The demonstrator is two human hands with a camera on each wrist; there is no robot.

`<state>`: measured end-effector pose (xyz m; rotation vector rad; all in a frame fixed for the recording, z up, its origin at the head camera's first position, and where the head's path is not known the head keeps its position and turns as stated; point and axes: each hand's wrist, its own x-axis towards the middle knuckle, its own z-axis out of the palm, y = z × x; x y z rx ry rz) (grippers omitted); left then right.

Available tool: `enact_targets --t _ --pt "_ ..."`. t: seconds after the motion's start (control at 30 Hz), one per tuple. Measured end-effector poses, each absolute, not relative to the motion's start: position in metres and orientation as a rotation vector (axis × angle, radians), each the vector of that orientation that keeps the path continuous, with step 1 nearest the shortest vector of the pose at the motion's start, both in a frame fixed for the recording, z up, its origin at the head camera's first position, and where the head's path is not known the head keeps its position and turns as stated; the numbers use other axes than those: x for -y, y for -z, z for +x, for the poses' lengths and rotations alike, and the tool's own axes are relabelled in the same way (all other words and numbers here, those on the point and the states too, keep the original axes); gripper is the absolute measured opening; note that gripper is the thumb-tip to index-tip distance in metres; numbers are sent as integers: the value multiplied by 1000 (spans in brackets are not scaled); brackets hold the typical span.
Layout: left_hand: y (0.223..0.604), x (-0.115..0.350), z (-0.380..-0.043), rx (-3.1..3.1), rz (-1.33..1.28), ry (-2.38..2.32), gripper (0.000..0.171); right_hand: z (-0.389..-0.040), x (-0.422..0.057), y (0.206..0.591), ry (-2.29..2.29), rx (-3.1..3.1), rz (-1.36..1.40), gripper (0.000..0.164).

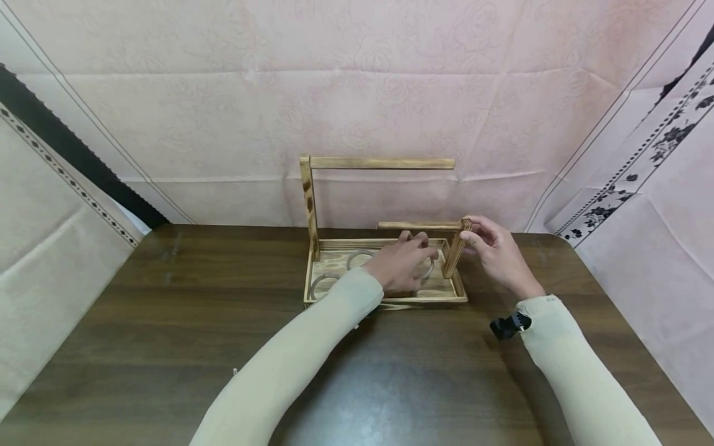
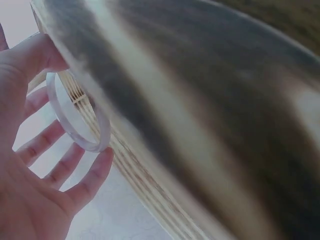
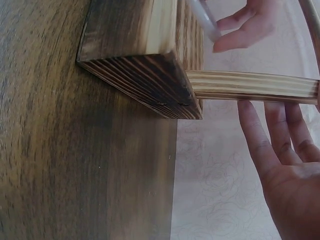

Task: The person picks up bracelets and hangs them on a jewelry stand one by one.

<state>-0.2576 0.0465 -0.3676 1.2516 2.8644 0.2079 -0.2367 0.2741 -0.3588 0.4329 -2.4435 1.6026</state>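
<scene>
A wooden stand (image 1: 429, 300) with a shallow tray base sits near the table's far edge; two uprights bear horizontal bars, the left one taller. My left hand (image 1: 400, 263) is over the tray's right half and holds a pale translucent bangle (image 2: 104, 131) between thumb and fingers. My right hand (image 1: 496, 251) grips the top of the shorter right post (image 1: 454, 255), thumb in front. In the right wrist view its fingertips touch the underside of that post. Two more bangles lie in the tray: a back one (image 1: 361, 251) and a front-left one (image 1: 322, 275).
The stand's upper bar (image 1: 382, 163) reaches across from the tall left post (image 1: 309, 207). A lower bar (image 1: 418, 225) extends left from the right post. Around it is a dark brown wooden table (image 1: 223, 347), with a pale patterned cloth (image 1: 334, 111) hanging behind.
</scene>
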Motion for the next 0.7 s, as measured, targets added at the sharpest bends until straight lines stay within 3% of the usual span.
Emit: enact_targets --t 0.7 --pt "377 -22 -245 -2929 1536 -370 53 -236 -274 358 -1560 2460 430 30"
